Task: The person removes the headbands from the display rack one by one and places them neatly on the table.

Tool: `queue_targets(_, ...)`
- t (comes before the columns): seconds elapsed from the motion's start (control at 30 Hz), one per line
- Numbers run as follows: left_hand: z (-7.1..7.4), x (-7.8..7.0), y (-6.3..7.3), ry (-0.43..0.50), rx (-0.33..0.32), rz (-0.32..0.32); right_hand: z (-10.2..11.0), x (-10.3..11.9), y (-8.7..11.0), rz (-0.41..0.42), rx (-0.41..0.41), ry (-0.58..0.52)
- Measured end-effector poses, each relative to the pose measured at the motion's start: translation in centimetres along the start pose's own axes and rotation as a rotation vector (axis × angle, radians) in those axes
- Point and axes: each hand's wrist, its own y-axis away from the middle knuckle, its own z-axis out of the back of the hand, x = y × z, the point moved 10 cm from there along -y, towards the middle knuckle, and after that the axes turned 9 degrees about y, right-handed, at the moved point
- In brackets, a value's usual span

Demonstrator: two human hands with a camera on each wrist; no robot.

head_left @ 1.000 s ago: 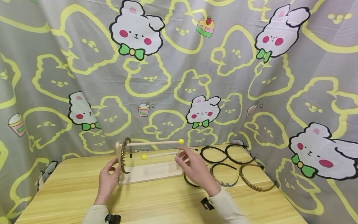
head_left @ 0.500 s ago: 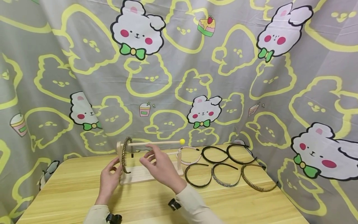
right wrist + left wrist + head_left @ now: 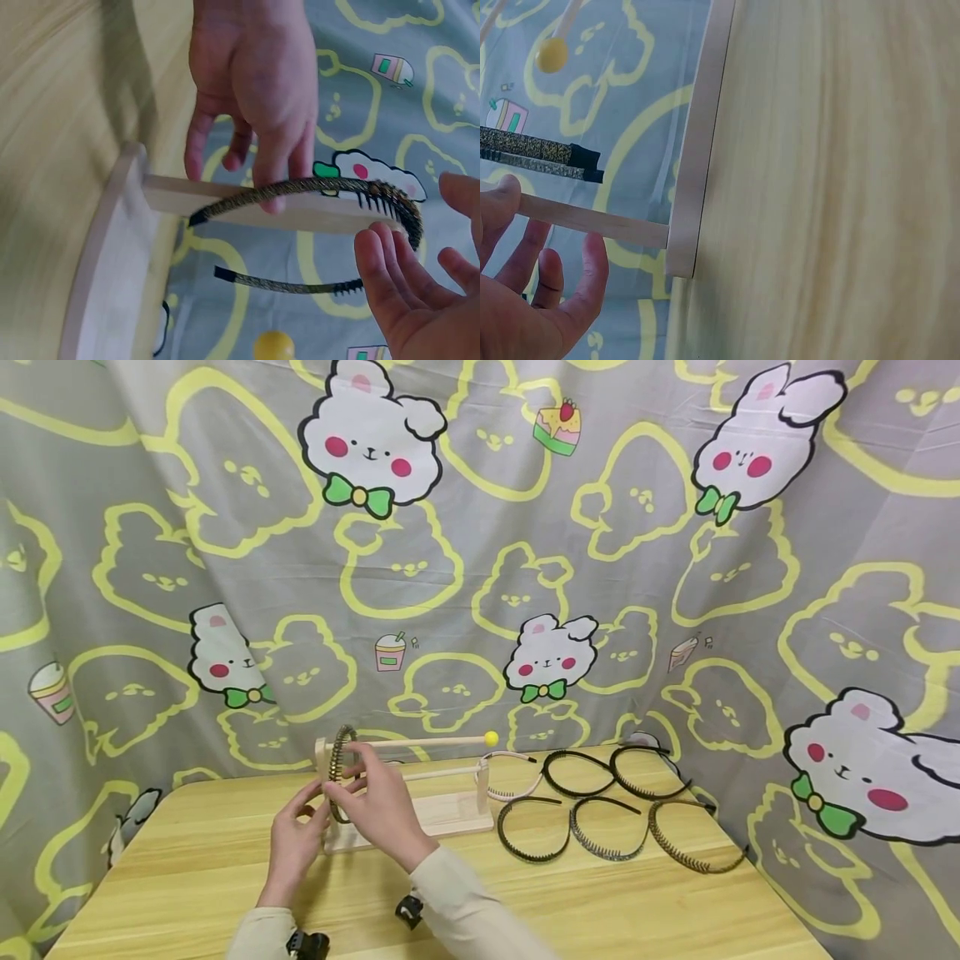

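Observation:
My left hand [image 3: 296, 839] grips the left upright [image 3: 600, 221] of a wooden display stand [image 3: 453, 814], thumb on one side and fingers on the other. A brown-gold toothed headband [image 3: 300, 187] hangs over the stand's upper rod [image 3: 420, 742], close to that upright. Its dark tips point down towards the base in the right wrist view. My right hand [image 3: 382, 810] is at this headband, with extended fingers [image 3: 401, 277] by its toothed curve and the thumb apart from them. In the head view it hides part of the headband and the lower rod's left end.
To the right of the stand lie several headbands, among them a pale pink one [image 3: 513, 796], a black one [image 3: 531, 860] and a brown one [image 3: 686, 860]. A yellow ball [image 3: 491, 739] caps the upper rod. The wooden table [image 3: 600, 910] ends at a patterned curtain [image 3: 465, 585].
My right hand has moved left from the stand's right end to the hanging headband. The left hand keeps its grip on the upright, and the headband has hardly moved.

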Motion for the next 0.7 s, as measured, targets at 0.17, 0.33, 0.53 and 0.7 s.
queue_targets(0.17,0.0,0.0,0.0,0.011,-0.002,0.005,-0.7,-0.3,-0.3,-0.019,-0.020,-0.011)
queue_targets(0.33,-0.1,-0.2,0.1,0.008,-0.003,-0.004,-0.8,-0.3,-0.5,-0.008,-0.037,-0.004)
queue_targets(0.53,-0.1,-0.3,0.1,-0.001,-0.001,-0.011,-0.6,-0.1,-0.5,0.031,-0.049,0.048)
queue_targets(0.7,-0.1,-0.1,0.0,0.007,-0.014,-0.016,0.5,-0.3,-0.4,0.035,-0.064,0.025)
